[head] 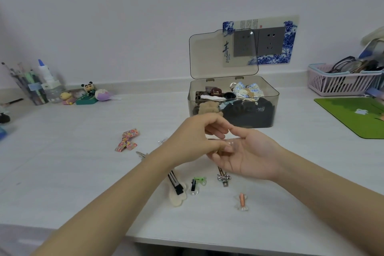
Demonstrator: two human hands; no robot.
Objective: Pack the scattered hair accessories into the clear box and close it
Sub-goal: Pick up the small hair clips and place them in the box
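Centrally, toward the back of the white worktop [62, 172], stands the clear box [233, 103], its hinged lid [223, 56] raised upright against the wall; inside lie dark scrunchies, a brown claw clip, a plush bear piece and a blue-and-white bow. Behind the lid, a blue-patterned socket panel [270, 41] is fixed to the wall. At far left stand a pen holder [31, 87] and small cartoon figurines [87, 94]; at far right, a pink basket [342, 81] holding spectacles and a green mat [357, 118].

Scattered accessories lie in front of the box: a floral fabric bow [127, 139] to the left; a black clip on a cream felt shape [176, 189]; a green-and-black clip [196, 184]; a silver bow clip [222, 178]; an orange clip [242, 201] nearest the worktop edge. A small clear clip and a metal clip are partly hidden behind the left forearm.

Both hands meet above the worktop, just before the box. The left hand [193, 141] has its fingers curled, pinching a small clear accessory [228, 144] with pale dots; its exact form cannot be told. The right hand [247, 154] lies palm up beneath, fingers relaxed and spread, touching the left fingertips and the accessory.
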